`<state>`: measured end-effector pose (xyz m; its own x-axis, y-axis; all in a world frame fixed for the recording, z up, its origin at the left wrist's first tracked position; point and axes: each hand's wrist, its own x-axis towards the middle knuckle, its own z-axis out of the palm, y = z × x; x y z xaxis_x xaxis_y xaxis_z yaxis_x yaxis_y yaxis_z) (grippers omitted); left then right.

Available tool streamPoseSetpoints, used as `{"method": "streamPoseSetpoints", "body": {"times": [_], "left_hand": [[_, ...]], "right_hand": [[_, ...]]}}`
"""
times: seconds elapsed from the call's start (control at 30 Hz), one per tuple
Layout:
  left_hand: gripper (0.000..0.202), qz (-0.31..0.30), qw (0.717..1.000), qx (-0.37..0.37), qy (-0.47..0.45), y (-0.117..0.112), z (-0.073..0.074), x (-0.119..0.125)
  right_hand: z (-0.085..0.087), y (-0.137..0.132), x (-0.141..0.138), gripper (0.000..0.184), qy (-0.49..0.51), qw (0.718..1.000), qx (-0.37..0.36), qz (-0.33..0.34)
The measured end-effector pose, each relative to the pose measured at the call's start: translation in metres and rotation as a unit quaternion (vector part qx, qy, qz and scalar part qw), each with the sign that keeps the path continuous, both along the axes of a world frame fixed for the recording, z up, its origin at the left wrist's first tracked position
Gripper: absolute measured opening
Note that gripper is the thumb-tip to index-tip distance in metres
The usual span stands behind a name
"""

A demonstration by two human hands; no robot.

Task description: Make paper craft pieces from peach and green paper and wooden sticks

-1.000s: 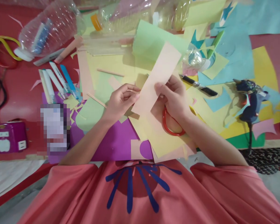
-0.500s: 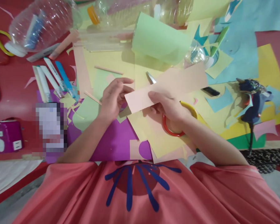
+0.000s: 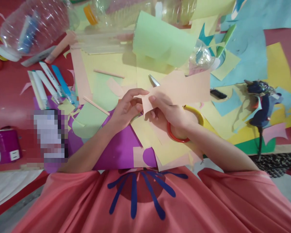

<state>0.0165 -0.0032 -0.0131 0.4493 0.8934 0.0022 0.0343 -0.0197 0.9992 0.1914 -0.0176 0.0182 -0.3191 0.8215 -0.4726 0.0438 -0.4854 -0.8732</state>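
My right hand grips a pale pink paper strip, its thumb on top and fingers curled underneath. At the strip's left end, my left hand has its fingertips closed on the edge, which bends slightly. Under my right hand and the strip lie scissors, with a red and yellow handle around the wrist side and a metal blade tip showing past the paper. Whether my right hand also touches the scissors I cannot tell. Beyond the strip is a light green paper tube around a clear bottle.
Clear plastic bottles stretch across the back. Several markers lie at left near a blurred phone-shaped thing and a purple box. A dark blue glue gun sits at right. Paper scraps cover the table.
My left hand has come up to the strip's left end and closed on it. The strip has levelled out slightly, and the view has shifted a little to the right.
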Motion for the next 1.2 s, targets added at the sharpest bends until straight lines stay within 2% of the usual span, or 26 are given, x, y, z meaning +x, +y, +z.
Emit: {"method": "streamPoseSetpoints", "body": {"times": [0.1, 0.3, 0.43, 0.53, 0.6, 0.77, 0.9, 1.07, 1.2], "left_hand": [[0.048, 0.041, 0.998, 0.048, 0.022, 0.0024, 0.0028, 0.0023], [0.042, 0.077, 0.997, 0.028, -0.013, 0.0027, 0.0013, 0.0046], [0.031, 0.049, 0.996, 0.071, -0.013, 0.0015, 0.0011, 0.0032], [0.034, 0.018, 0.994, 0.104, 0.017, 0.0019, 0.0035, 0.0016], [0.034, 0.019, 0.993, 0.118, 0.021, 0.0024, 0.0044, 0.0011], [0.04, 0.035, 0.995, 0.082, 0.032, 0.002, 0.0036, 0.0021], [0.042, 0.032, 0.998, 0.036, 0.037, 0.0001, 0.0023, 0.0031], [0.037, 0.067, 0.996, 0.049, 0.039, -0.0005, 0.0003, 0.0023], [0.041, 0.089, 0.993, 0.065, 0.046, 0.0005, -0.0002, 0.0021]], "right_hand": [[0.0016, 0.0008, -0.0008, 0.047, -0.019, 1.0, 0.017, 0.006], [0.0002, 0.0001, -0.0044, 0.041, 0.016, 1.0, 0.011, 0.012], [0.0, 0.0005, -0.0014, 0.042, -0.011, 1.0, 0.018, 0.018], [0.001, 0.0013, 0.0013, 0.048, -0.023, 0.999, 0.018, 0.019], [0.0012, 0.0019, 0.0016, 0.047, -0.015, 1.0, 0.015, 0.016], [0.0044, 0.0032, -0.0015, 0.043, 0.004, 0.999, 0.034, 0.021], [0.0093, 0.0037, -0.0026, 0.04, -0.038, 0.999, 0.019, 0.028], [0.0057, 0.0013, -0.0002, 0.045, -0.062, 0.993, 0.09, 0.043], [-0.0004, -0.0016, 0.0019, 0.044, -0.041, 0.995, 0.088, 0.021]]}}
